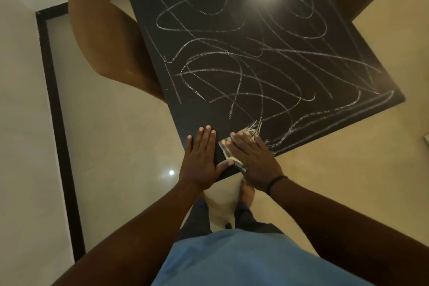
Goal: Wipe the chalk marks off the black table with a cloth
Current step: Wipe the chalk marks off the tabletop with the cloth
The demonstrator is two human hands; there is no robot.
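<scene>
1. Both hands are flat on the near corner of the black bench point(232, 37), at about 6 o'clock in the view.
2. Left hand point(201, 160): fingers straight and together, palm down on the bare surface by the bench edge. It holds nothing; it appears to brace the body.
3. Right hand point(254, 158): fingers extended, palm pressing the cloth point(226, 148) flat against the bench. No curl or pinch is visible; the cloth is held by downward pressure only.
4. Cloth: a light, folded piece with a frayed fringe. The fringe projects past the fingertips toward 12 o'clock; one folded edge shows between the two hands.
5. Chalk marks point(232, 72): white looping scribbles cover nearly the whole bench top, from the far end at 12 o'clock to the right corner at 3 o'clock. The nearest strokes lie just beyond the fringe and along the edge toward 3 o'clock.
6. Step in hand (judgement): start of wiping. Only a small patch around the hands is free of chalk; almost all of the work remains.
7. Next move (judgement): keep firm palm pressure and sweep the cloth toward 12 to 2 o'clock through the nearest strokes, in overlapping passes.
8. A brown chair point(104, 42) stands beside the bench at 10 o'clock.
</scene>
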